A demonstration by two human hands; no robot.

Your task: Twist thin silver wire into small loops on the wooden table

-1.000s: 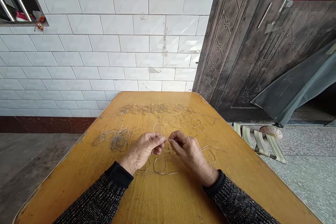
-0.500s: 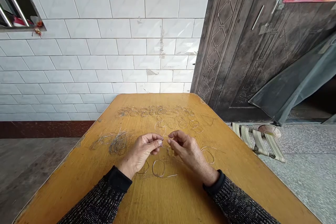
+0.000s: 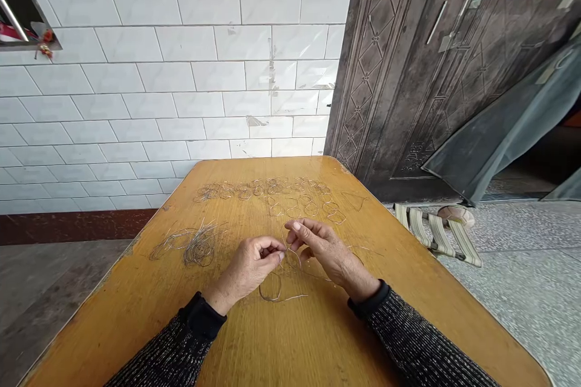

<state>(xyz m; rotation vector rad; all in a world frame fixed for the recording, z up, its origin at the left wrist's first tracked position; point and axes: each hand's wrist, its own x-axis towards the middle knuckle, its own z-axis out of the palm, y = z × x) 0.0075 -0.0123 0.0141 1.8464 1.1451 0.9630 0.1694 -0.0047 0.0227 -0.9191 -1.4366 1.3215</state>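
My left hand (image 3: 254, 265) pinches a thin metal wire (image 3: 298, 259) between thumb and forefinger above the middle of the wooden table (image 3: 290, 347). Close by on the right, my right hand (image 3: 324, 249) has its thumb laid against the forefinger at the wire's upper part; the exact contact is too fine to see. The wire curves between the two hands. Below them on the tabletop lies a wire loop (image 3: 271, 299) with a straight tail. Another piece of wire (image 3: 367, 250) shows beyond my right hand, partly hidden by it.
A tangled wire bundle (image 3: 198, 247) lies left of my hands. Several bent wire rings (image 3: 272, 186) form a row toward the far edge, with figure-eight wire pieces (image 3: 334, 213) nearer. A tiled wall (image 3: 204, 91) stands behind; a strapped stool-like frame (image 3: 438, 233) is on the floor at right.
My right hand has turned, its thumb now higher and its fingers lifted. My left hand keeps its pinch, slightly lower. The wire between them has swung more upright. The camera view has shifted slightly.
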